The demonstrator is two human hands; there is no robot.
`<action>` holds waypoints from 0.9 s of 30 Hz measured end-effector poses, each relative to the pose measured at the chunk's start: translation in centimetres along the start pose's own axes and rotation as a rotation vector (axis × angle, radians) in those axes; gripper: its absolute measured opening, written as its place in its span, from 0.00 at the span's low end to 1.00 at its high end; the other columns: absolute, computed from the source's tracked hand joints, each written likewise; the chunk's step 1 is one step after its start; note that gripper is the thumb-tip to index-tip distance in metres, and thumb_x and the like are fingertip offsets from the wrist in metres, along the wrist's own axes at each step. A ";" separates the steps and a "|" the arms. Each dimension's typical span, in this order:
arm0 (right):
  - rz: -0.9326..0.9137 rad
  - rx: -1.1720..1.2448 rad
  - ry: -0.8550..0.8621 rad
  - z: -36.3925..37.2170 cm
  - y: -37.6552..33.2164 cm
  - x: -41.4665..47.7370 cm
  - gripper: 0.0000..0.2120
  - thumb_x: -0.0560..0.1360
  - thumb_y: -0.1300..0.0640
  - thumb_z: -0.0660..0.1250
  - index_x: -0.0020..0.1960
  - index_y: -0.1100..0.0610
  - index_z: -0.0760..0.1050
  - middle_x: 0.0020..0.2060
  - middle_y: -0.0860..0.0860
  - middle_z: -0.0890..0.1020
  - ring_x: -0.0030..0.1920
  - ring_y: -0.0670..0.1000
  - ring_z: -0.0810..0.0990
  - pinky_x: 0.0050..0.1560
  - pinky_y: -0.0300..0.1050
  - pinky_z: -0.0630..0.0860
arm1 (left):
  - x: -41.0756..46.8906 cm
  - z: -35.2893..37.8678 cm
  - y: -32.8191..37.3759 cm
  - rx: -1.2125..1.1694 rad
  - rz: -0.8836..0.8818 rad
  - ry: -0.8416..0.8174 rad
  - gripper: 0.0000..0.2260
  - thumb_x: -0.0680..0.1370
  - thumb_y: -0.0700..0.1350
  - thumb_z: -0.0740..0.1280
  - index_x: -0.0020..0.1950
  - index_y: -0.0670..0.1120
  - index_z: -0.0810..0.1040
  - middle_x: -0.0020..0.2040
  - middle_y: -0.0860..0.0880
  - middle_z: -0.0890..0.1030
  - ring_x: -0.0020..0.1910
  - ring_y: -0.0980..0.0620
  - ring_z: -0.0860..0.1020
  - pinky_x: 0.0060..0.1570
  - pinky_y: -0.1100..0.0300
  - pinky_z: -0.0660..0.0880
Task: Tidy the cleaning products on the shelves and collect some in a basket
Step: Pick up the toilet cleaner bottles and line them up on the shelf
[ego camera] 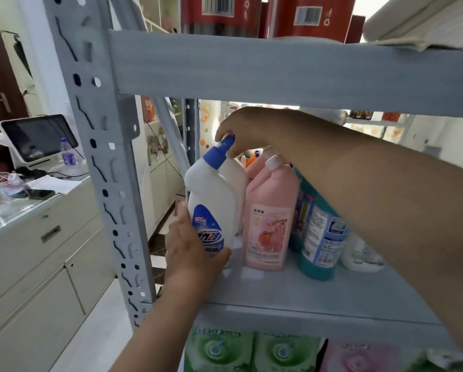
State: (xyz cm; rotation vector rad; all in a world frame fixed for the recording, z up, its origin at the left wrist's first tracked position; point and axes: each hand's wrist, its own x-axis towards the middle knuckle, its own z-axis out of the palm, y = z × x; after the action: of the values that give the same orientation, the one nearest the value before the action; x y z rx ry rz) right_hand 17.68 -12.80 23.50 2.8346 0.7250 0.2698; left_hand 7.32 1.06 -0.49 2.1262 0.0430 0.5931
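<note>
The white cleaner bottle (215, 194) stands close to upright at the left end of the grey metal shelf (305, 294), its long axis running top to bottom with a slight lean. Its blue cap (219, 154) sits on a bent neck, so the spout points up and to the right, away from the camera. The body is plain white plastic, rounded at the shoulder, with a blue and white label low on the front that faces the camera and a little to the left. The left hand (195, 253) grips the lower part of the bottle, thumb across the label and fingers wrapped behind; it hides the base, so I cannot tell whether the bottle rests on the shelf. The right hand (241, 132) reaches in from the right under the upper shelf beam and pinches the tip of the blue cap. Just beside the bottle on the right stands a pink bottle (270, 218), and next to that a teal bottle (319, 237), both upright. Green refill pouches (217, 350) fill the shelf below.
</note>
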 end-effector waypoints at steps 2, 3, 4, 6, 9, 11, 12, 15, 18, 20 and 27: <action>-0.016 0.012 -0.027 0.4 0.1 1.2 0.21 0.74 0.53 0.73 0.66 0.49 0.80 0.57 0.48 0.85 0.54 0.53 0.83 0.61 0.49 0.78 | 0.3 0.2 -0.3 -0.003 0.017 -0.014 0.54 0.64 0.49 0.84 0.81 0.52 0.52 0.70 0.46 0.66 0.71 0.44 0.66 0.70 0.43 0.72; -0.023 0.032 -0.026 0.5 0.1 1.7 0.19 0.74 0.53 0.74 0.64 0.50 0.82 0.54 0.49 0.86 0.52 0.53 0.84 0.58 0.48 0.79 | 0.5 0.3 -0.5 -0.005 0.026 -0.010 0.54 0.65 0.49 0.84 0.80 0.54 0.51 0.70 0.47 0.66 0.71 0.45 0.66 0.69 0.44 0.72; -0.028 0.061 -0.022 0.6 0.2 2.1 0.18 0.73 0.54 0.74 0.63 0.50 0.83 0.52 0.49 0.87 0.51 0.52 0.85 0.54 0.46 0.79 | 0.7 0.4 -0.7 -0.011 0.033 -0.003 0.54 0.65 0.48 0.84 0.80 0.55 0.51 0.70 0.48 0.66 0.70 0.46 0.66 0.68 0.45 0.72; -0.035 0.091 -0.007 0.6 0.3 2.8 0.16 0.73 0.55 0.74 0.61 0.52 0.84 0.50 0.49 0.87 0.49 0.51 0.85 0.49 0.42 0.76 | 1.0 0.6 -0.8 -0.027 0.043 0.011 0.53 0.65 0.48 0.84 0.80 0.56 0.52 0.70 0.49 0.66 0.71 0.47 0.67 0.67 0.45 0.73; -0.057 0.069 0.017 1.0 0.3 3.8 0.15 0.74 0.57 0.73 0.61 0.53 0.84 0.53 0.50 0.87 0.52 0.53 0.84 0.50 0.43 0.75 | 1.4 0.8 -1.1 -0.029 0.070 0.024 0.53 0.67 0.47 0.83 0.81 0.54 0.52 0.72 0.48 0.66 0.72 0.46 0.67 0.67 0.45 0.74; -0.063 0.064 0.023 1.2 0.2 4.4 0.16 0.75 0.60 0.72 0.63 0.54 0.83 0.54 0.50 0.86 0.52 0.54 0.83 0.49 0.42 0.72 | 1.5 0.8 -1.2 -0.007 0.086 0.022 0.52 0.68 0.47 0.82 0.82 0.51 0.51 0.73 0.46 0.66 0.73 0.44 0.67 0.68 0.43 0.75; -0.065 0.060 0.024 1.2 0.2 4.6 0.17 0.75 0.61 0.71 0.63 0.54 0.83 0.54 0.50 0.85 0.52 0.54 0.81 0.49 0.42 0.71 | 1.6 0.8 -1.2 0.005 0.090 0.017 0.52 0.68 0.48 0.82 0.82 0.50 0.51 0.73 0.45 0.65 0.73 0.44 0.67 0.68 0.42 0.75; -0.053 0.059 0.014 1.2 0.2 4.9 0.17 0.75 0.64 0.69 0.63 0.55 0.83 0.55 0.52 0.85 0.48 0.53 0.78 0.48 0.42 0.70 | 1.8 0.8 -1.2 0.030 0.099 0.006 0.52 0.69 0.50 0.81 0.82 0.50 0.50 0.73 0.46 0.65 0.73 0.43 0.67 0.68 0.41 0.75; -0.034 0.121 -0.030 1.3 0.3 4.7 0.18 0.76 0.66 0.67 0.64 0.56 0.81 0.57 0.54 0.84 0.49 0.54 0.81 0.47 0.42 0.72 | 1.8 0.8 -1.2 0.042 0.087 0.000 0.51 0.70 0.51 0.81 0.82 0.51 0.49 0.73 0.46 0.65 0.72 0.44 0.68 0.67 0.40 0.76; -0.035 0.170 -0.042 1.2 0.4 4.3 0.21 0.77 0.64 0.68 0.68 0.54 0.78 0.58 0.53 0.82 0.51 0.55 0.81 0.47 0.42 0.73 | 1.7 0.7 -1.2 0.042 0.083 -0.008 0.51 0.70 0.51 0.80 0.82 0.50 0.49 0.73 0.46 0.65 0.73 0.44 0.67 0.67 0.41 0.76; 0.014 0.218 0.044 0.4 0.7 1.8 0.22 0.80 0.55 0.70 0.73 0.52 0.74 0.66 0.51 0.79 0.57 0.52 0.77 0.56 0.41 0.69 | -0.4 -0.8 -0.5 0.103 0.062 -0.006 0.49 0.72 0.51 0.78 0.82 0.52 0.48 0.77 0.52 0.56 0.77 0.47 0.57 0.72 0.46 0.67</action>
State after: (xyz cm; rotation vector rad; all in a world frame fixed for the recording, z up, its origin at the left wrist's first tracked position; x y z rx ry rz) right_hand 19.61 -12.57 23.55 3.0488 0.7883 0.2715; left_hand 6.73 1.90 -0.64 2.2362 0.0041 0.6325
